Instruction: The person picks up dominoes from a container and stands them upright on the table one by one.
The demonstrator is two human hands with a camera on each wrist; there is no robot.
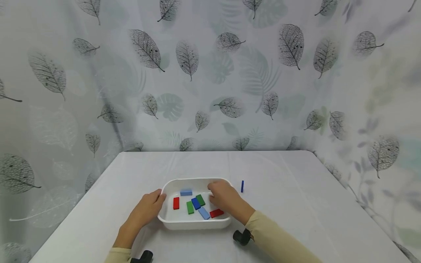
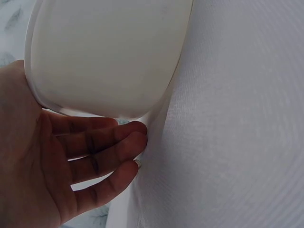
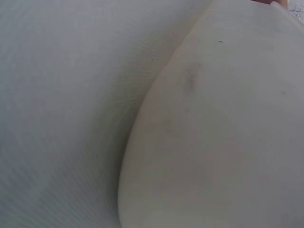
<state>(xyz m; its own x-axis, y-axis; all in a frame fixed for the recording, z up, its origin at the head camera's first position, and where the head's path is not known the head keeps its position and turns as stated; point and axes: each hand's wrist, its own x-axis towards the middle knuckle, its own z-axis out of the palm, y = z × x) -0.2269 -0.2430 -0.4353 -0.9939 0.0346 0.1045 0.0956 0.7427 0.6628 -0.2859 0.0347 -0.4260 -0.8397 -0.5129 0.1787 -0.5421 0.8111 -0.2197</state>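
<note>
A white tray (image 1: 194, 225) stands on the table with several small blocks inside: red (image 1: 176, 203), green (image 1: 190, 207), dark blue (image 1: 196, 203) and light blue (image 1: 186, 192). My left hand (image 1: 148, 207) grips the tray's left end; in the left wrist view its thumb is at the rim and its fingers (image 2: 107, 152) bend below. Over the tray's right side reaches my right hand (image 1: 226, 197), fingers bent down inside, near a red block (image 1: 216, 213). Whether it pinches a block is hidden. The right wrist view shows mostly the tray's outer wall (image 3: 213, 133).
A dark blue block (image 1: 242, 186) stands on the white-covered table (image 1: 283, 204), just right of the tray. Leaf-patterned curtains (image 1: 210, 80) hang behind the table and along both sides.
</note>
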